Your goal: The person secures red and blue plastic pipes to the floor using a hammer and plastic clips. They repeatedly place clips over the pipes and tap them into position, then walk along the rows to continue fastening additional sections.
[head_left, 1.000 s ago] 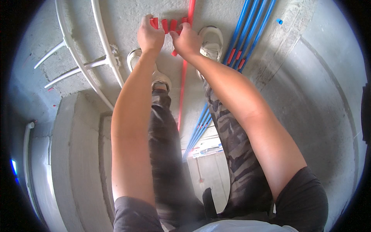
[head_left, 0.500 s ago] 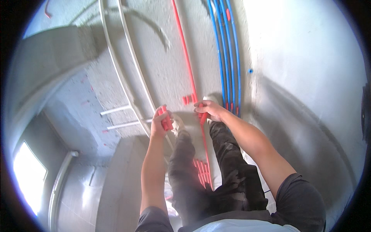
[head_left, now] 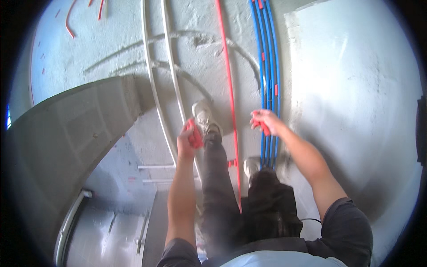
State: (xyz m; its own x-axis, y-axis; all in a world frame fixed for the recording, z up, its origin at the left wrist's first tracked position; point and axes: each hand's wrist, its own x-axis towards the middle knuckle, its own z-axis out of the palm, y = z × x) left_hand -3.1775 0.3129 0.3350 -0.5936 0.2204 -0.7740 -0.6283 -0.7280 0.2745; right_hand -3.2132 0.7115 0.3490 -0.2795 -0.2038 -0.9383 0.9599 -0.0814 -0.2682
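My left hand (head_left: 184,141) is closed around several red plastic pipe clips (head_left: 195,135), held above the floor next to my left shoe. Red clips (head_left: 265,129) also show in my right hand (head_left: 272,120), whose fingers are bent around them. That hand hovers over the blue pipes (head_left: 267,75), to the right of the long red pipe (head_left: 231,95). A small red clip (head_left: 232,163) sits at the red pipe on the floor, between my legs. How many clips each hand holds is partly hidden by the fingers.
Two white pipes (head_left: 174,75) run along the rough concrete floor on the left, with short white branches (head_left: 155,167) near my left forearm. A low grey wall (head_left: 84,120) stands at the left. A pale wall (head_left: 347,66) rises on the right, close beside the blue pipes.
I have stepped forward along the pipes, my left foot now ahead. My right hand has moved from the red pipe toward the blue pipes, with red clips in it. My left hand keeps its clips.
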